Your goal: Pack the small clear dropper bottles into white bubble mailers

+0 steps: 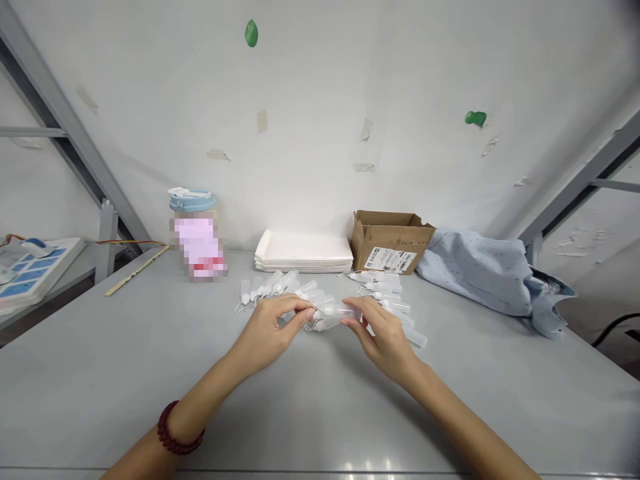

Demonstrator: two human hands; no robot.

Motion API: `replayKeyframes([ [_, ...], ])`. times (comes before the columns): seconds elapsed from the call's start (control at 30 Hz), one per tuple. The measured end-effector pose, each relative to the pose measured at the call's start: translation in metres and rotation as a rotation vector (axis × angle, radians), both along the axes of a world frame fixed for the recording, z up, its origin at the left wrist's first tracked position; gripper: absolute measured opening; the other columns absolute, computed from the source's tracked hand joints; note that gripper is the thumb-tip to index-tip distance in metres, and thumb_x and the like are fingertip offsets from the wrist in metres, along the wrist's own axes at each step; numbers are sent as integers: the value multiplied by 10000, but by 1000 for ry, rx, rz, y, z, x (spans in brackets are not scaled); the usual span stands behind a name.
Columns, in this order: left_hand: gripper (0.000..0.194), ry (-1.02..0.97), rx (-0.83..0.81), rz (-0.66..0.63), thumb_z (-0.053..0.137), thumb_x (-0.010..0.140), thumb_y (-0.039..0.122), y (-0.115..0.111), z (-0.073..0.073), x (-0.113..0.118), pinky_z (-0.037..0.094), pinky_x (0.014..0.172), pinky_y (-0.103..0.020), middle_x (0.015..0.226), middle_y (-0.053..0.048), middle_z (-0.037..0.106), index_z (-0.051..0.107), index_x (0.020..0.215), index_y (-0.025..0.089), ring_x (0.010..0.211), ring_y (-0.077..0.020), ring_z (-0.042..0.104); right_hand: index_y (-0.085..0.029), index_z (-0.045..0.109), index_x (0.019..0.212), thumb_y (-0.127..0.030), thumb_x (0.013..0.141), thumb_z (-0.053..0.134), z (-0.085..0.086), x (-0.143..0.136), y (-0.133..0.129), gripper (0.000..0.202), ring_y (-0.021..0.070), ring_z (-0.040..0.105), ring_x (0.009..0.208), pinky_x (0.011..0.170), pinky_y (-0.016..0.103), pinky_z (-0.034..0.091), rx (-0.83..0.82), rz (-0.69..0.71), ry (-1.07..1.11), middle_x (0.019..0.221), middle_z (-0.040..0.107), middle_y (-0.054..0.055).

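Between my two hands is a small translucent plastic squeeze bottle [345, 312], lying almost level above the table. My right hand [383, 333] pinches its body between thumb and fingertips. At the bottle's nozzle end, my left hand [275, 327] has thumb and forefinger pinched together; whether they grip the cap or its thin loop is hidden by the fingers. Several similar bottles [273, 285] with white caps and loops lie in a row behind my left hand. More bottles [387, 288] are lined up behind and beside my right hand.
A stack of white padded envelopes [305, 252] lies against the wall, with an open cardboard box [393, 241] to its right. Bunched light-blue cloth [475, 273] lies at the right. A blue-lidded container [193, 201] and a wooden strip [135, 272] are on the left of the grey table [310, 413].
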State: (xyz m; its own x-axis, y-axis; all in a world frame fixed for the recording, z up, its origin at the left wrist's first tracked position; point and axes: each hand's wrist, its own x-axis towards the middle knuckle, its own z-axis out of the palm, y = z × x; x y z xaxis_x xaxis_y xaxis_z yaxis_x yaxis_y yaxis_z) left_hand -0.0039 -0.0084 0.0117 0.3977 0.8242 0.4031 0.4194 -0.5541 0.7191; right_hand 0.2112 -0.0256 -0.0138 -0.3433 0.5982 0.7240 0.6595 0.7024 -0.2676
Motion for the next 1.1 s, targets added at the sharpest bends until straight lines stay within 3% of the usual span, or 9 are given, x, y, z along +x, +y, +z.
replayKeyframes([
  [0.33, 125, -26, -76, 32, 550, 830, 261, -1, 3, -1, 436, 584, -242, 771, 11, 666, 654, 780, 214, 738, -155, 592, -201, 512, 1111, -152, 897, 478, 0, -1, -1, 223, 166, 577, 723, 614, 282, 482, -38, 70, 67, 870, 606, 80],
  [1.1, 184, -35, -126, -42, 492, 836, 224, -6, -3, 9, 435, 707, -242, 738, 1, 652, 622, 713, 179, 726, -140, 575, -189, 544, 1049, -152, 899, 456, -8, -4, -5, 178, 157, 576, 680, 585, 265, 460, -40, 54, 88, 824, 612, 64],
])
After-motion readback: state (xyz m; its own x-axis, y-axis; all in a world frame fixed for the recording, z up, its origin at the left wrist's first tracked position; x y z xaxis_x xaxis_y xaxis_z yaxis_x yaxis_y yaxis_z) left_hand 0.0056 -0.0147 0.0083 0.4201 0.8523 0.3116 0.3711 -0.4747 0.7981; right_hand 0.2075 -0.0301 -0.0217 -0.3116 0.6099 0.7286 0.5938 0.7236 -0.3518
